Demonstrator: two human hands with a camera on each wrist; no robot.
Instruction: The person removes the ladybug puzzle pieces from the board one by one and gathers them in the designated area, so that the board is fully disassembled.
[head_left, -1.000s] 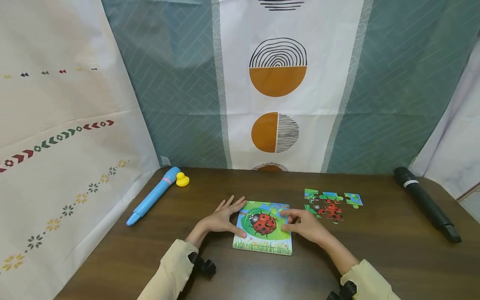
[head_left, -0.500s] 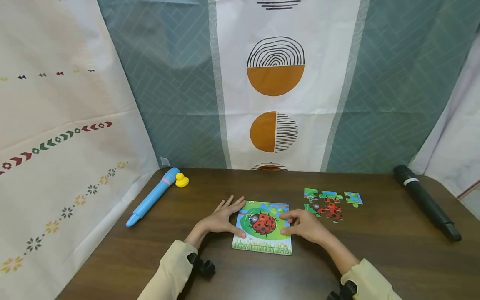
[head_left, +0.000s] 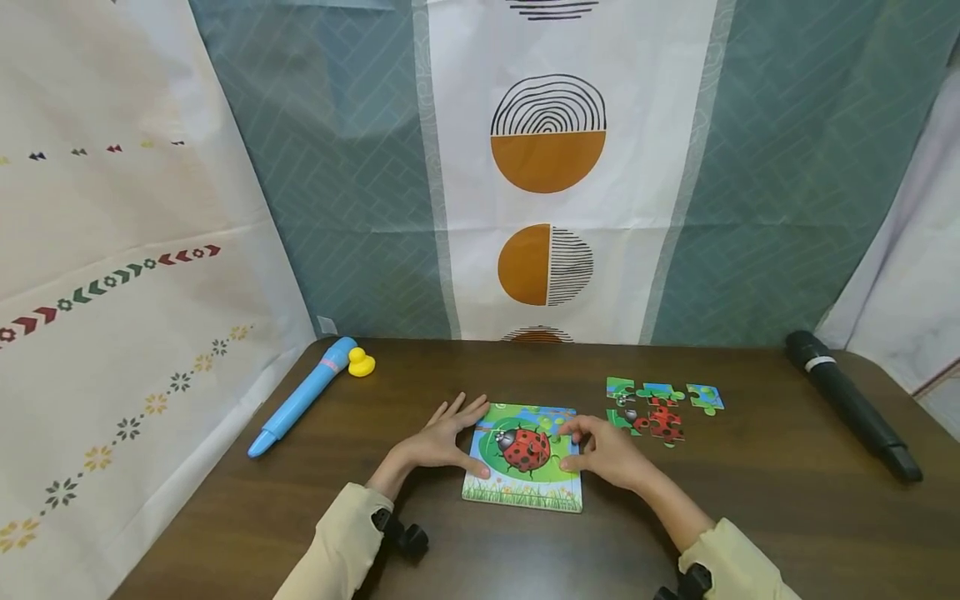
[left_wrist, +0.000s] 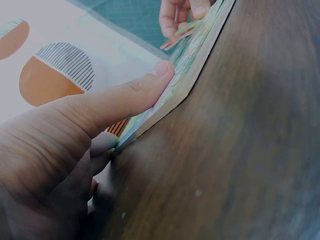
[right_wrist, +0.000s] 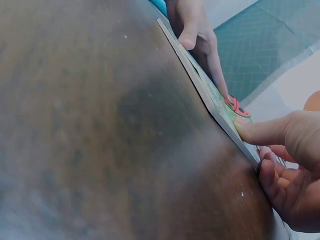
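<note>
A ladybug puzzle board lies flat on the dark wooden table. My left hand rests at its left edge. Its thumb presses on the board and its fingers lie straight along the side. My right hand is at the board's right side. Its thumb lies on the board, with its other fingers curled beside the edge. In the left wrist view, a red and green puzzle piece stands tilted off the board under the right fingertips.
Several loose puzzle pieces lie to the right of the board. A blue pen-shaped toy and a small yellow duck sit at the back left, and a black microphone at the far right. Patterned cloth hangs behind and on the left.
Both hands and the board stay where they were. Only the head view shifts slightly.
</note>
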